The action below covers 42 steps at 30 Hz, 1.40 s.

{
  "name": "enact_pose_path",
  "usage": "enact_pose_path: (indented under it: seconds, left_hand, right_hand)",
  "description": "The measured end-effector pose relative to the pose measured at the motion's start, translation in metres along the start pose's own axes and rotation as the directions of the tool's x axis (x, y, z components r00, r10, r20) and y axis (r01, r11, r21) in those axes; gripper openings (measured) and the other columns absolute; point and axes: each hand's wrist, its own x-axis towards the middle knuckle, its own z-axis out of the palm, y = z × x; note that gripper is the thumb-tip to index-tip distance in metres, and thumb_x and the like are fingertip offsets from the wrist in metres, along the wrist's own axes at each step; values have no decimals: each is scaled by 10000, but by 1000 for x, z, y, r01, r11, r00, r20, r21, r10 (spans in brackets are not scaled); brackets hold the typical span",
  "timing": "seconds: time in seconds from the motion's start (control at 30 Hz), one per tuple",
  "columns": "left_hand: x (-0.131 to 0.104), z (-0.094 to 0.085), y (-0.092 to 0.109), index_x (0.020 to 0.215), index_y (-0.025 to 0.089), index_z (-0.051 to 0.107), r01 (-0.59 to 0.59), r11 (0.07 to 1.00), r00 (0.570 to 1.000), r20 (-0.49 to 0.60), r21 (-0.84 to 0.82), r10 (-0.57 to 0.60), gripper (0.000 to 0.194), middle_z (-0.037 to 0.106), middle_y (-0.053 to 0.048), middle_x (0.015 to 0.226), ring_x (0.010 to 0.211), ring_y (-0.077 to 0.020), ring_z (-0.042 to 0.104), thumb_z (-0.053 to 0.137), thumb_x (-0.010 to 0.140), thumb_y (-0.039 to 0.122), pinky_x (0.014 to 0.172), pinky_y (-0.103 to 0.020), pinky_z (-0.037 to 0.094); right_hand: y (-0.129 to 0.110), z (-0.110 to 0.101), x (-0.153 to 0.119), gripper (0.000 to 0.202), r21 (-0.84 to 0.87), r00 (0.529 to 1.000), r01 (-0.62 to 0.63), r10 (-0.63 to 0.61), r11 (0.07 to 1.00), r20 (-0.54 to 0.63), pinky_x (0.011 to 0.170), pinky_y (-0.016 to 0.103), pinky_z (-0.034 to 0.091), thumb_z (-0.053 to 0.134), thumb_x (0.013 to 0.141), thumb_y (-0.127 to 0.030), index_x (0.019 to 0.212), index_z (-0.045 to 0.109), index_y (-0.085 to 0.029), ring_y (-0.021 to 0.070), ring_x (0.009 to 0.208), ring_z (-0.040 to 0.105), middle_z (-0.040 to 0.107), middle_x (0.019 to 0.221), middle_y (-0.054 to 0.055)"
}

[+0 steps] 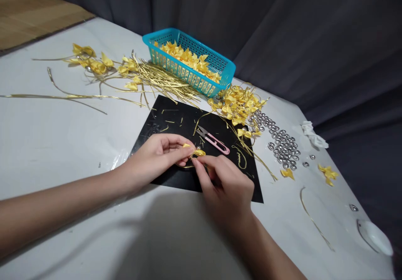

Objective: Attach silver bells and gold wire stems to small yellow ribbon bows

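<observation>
Above a black mat (185, 183), my two hands meet at a small yellow ribbon bow (199, 152) with a silvery bead on it. My left hand (168, 151) pinches the bow's left side between thumb and fingers. From the right, my right hand (224, 179) has its thumb and forefinger closed on a thin gold cord (192, 157) at the bow's lower edge. Part of the bow and cord is hidden by the fingertips. Just beyond the hands lie pink-handled thread snips (215, 141), among gold cord scraps (169, 122).
A turquoise basket (188, 72) of yellow ribbon bows stands at the back. Gold cords (166, 81) lie before it, with finished-looking bows (238, 104) heaped to its right. Silver beads (284, 146) spread on the white table (78, 146). A white rounded object (373, 236) sits near the right edge.
</observation>
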Motion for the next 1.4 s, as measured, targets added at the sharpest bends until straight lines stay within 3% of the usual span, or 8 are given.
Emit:
enact_pose_path:
  seconds: [0.3, 0.53, 0.63, 0.8, 0.97, 1.17, 1.23, 1.4]
  left_hand:
    - [0, 0, -2, 729, 154, 663, -2, 1000, 1000, 3, -7, 2, 112, 609, 35, 632, 606, -69, 530, 666, 737, 266, 576, -151, 420]
    - [-3, 1, 0, 724, 154, 655, -27, 999, 1000, 8, 29, 27, 126, 609, 37, 631, 597, -71, 526, 668, 731, 279, 561, -148, 414]
    - [-3, 2, 0, 732, 158, 645, -60, 995, 998, 20, 79, 59, 143, 602, 35, 631, 605, -85, 528, 665, 731, 300, 572, -163, 419]
    - [-4, 3, -4, 772, 156, 624, -99, 980, 993, 75, 170, 87, 189, 627, 2, 738, 703, -120, 564, 607, 772, 345, 631, -192, 432]
    - [-6, 3, -6, 800, 158, 633, -166, 917, 986, 78, 362, 148, 229, 561, 16, 651, 576, -106, 485, 568, 787, 377, 503, -195, 354]
    - [-6, 3, -5, 800, 155, 628, -193, 913, 981, 77, 361, 177, 218, 563, 19, 651, 569, -95, 479, 558, 798, 361, 505, -183, 352]
    - [-6, 3, -6, 801, 154, 627, -193, 914, 981, 71, 357, 179, 215, 578, 15, 664, 584, -96, 492, 554, 802, 356, 521, -182, 363]
    - [-5, 3, -6, 801, 153, 633, -227, 887, 974, 74, 401, 216, 207, 604, 7, 673, 561, -97, 492, 551, 803, 343, 499, -186, 357]
  right_hand:
    - [1, 0, 0, 88, -18, 998, 57, -57, 998, 42, 469, 197, 358, 548, 831, -155, 793, 620, -189, 72, 477, 482, 572, 590, -34]
    - [-5, 2, -1, 99, 67, 992, -96, 101, 993, -72, 473, 213, 406, 578, 790, -146, 866, 580, -210, 100, 532, 508, 594, 708, 1]
    - [-4, 2, 1, 168, 156, 974, -197, 212, 968, -85, 413, 225, 384, 599, 766, -166, 929, 565, -187, 75, 460, 431, 577, 803, 28]
    - [-2, -2, 9, 159, 443, 930, -367, 325, 818, 171, 378, 199, 363, 577, 749, -175, 901, 623, -165, 24, 415, 375, 542, 862, 33]
    - [-1, -3, 14, 73, 579, 878, -459, 441, 674, 184, 365, 181, 300, 576, 739, -170, 668, 589, -167, 33, 429, 359, 540, 720, -4]
    - [-1, 1, 13, 88, 640, 804, -569, 513, 517, 300, 340, 178, 311, 591, 736, -248, 713, 586, -163, 28, 398, 372, 545, 722, -9]
    - [-1, 0, 13, 77, 634, 811, -560, 509, 534, 288, 356, 178, 352, 599, 733, -239, 717, 604, -165, 44, 435, 425, 564, 744, 5]
    - [1, -2, 14, 74, 580, 884, -441, 444, 685, 149, 440, 176, 415, 587, 737, -149, 682, 624, -182, 101, 614, 536, 596, 725, 20]
